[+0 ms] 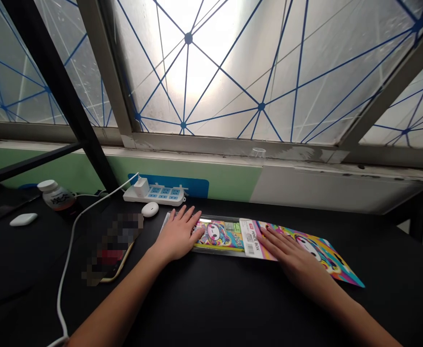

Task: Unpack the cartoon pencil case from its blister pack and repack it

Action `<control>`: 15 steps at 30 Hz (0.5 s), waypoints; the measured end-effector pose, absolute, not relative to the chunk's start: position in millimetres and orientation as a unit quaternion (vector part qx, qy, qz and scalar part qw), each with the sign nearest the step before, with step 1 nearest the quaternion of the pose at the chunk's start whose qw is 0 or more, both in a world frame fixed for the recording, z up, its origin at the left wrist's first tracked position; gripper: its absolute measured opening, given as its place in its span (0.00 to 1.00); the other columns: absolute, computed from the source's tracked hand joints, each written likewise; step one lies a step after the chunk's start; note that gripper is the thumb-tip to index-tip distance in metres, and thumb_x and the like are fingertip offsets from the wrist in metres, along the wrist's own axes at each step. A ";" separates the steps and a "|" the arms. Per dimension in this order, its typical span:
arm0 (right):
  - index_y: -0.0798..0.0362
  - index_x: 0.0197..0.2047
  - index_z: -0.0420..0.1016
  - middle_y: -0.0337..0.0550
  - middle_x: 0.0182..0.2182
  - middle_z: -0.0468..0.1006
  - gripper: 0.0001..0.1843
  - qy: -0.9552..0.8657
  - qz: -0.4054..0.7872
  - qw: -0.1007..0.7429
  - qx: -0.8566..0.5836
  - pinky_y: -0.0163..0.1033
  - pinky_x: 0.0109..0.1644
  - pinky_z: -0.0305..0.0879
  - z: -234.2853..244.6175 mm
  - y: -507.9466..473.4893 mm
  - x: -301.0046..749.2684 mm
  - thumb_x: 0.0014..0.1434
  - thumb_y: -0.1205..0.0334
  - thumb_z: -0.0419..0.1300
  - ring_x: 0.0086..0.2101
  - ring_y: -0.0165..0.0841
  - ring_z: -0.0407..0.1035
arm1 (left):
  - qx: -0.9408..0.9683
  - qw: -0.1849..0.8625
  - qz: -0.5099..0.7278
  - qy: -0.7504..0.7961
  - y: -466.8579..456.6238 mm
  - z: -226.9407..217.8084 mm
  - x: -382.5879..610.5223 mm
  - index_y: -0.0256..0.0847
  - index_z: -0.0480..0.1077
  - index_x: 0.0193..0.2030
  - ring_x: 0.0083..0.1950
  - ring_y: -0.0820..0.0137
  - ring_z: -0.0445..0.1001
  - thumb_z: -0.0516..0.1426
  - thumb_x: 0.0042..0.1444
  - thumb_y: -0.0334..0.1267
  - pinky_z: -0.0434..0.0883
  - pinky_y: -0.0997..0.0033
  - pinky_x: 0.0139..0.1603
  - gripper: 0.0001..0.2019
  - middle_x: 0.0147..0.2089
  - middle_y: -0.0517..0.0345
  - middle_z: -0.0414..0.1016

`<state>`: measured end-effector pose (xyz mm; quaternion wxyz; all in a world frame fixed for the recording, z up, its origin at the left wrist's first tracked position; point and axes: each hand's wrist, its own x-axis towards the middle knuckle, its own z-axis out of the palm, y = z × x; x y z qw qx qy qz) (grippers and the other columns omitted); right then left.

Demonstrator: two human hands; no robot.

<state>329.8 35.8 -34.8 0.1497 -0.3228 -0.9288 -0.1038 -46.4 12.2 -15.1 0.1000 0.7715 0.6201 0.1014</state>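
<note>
On the black table lies a colourful pencil box package (220,234), with a clear plastic part on the left and cartoon prints. A white label reading "PENCIL BOX" crosses its middle. To the right, a bright printed card flap (336,258) slants toward the table's right side. My left hand (178,231) rests flat with fingers spread on the package's left end, covering part of it. My right hand (293,248) lies flat over the printed card beside the label, fingers stretched out. Neither hand is wrapped round anything.
Behind the package stands a white power strip (160,194) with a plugged-in charger and white cable (74,241). Left of my hands are a white earbud case (150,209), a partly blurred phone (120,262) and a bottle (57,195). A small clear cup (258,153) sits on the windowsill.
</note>
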 end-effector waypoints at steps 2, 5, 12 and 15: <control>0.40 0.74 0.46 0.44 0.67 0.65 0.40 -0.913 -0.129 0.181 -0.343 0.55 0.62 0.66 -23.8 36.7 343.5 0.64 0.77 0.45 0.63 0.42 0.63 | 0.771 0.098 0.100 0.621 13.3 -15.0 -47.2 0.46 0.54 0.74 0.77 0.51 0.42 0.38 0.69 0.61 0.42 0.40 0.73 0.33 0.77 0.52 0.47; 0.41 0.74 0.48 0.44 0.65 0.68 0.39 -0.878 -0.155 0.229 -0.391 0.55 0.61 0.66 -3.1 31.2 350.9 0.63 0.75 0.47 0.58 0.42 0.70 | 0.771 0.096 0.093 0.623 15.5 -15.7 -47.6 0.47 0.53 0.74 0.77 0.51 0.42 0.38 0.69 0.60 0.42 0.40 0.73 0.33 0.77 0.53 0.47; 0.45 0.74 0.51 0.44 0.66 0.64 0.37 -0.952 -0.075 0.152 -0.255 0.53 0.65 0.61 -1.1 -45.2 254.5 0.64 0.75 0.47 0.63 0.43 0.64 | 0.765 0.088 0.091 0.631 33.0 -19.4 -35.5 0.44 0.53 0.74 0.76 0.48 0.43 0.38 0.69 0.58 0.42 0.39 0.72 0.32 0.76 0.48 0.48; 0.51 0.72 0.57 0.53 0.67 0.62 0.31 -0.974 0.036 0.044 -0.220 0.56 0.64 0.63 -17.7 -63.9 201.1 0.68 0.58 0.55 0.63 0.51 0.62 | 0.770 0.083 0.092 0.627 38.3 -20.4 -28.8 0.43 0.52 0.74 0.76 0.49 0.44 0.38 0.70 0.56 0.42 0.39 0.72 0.32 0.76 0.48 0.48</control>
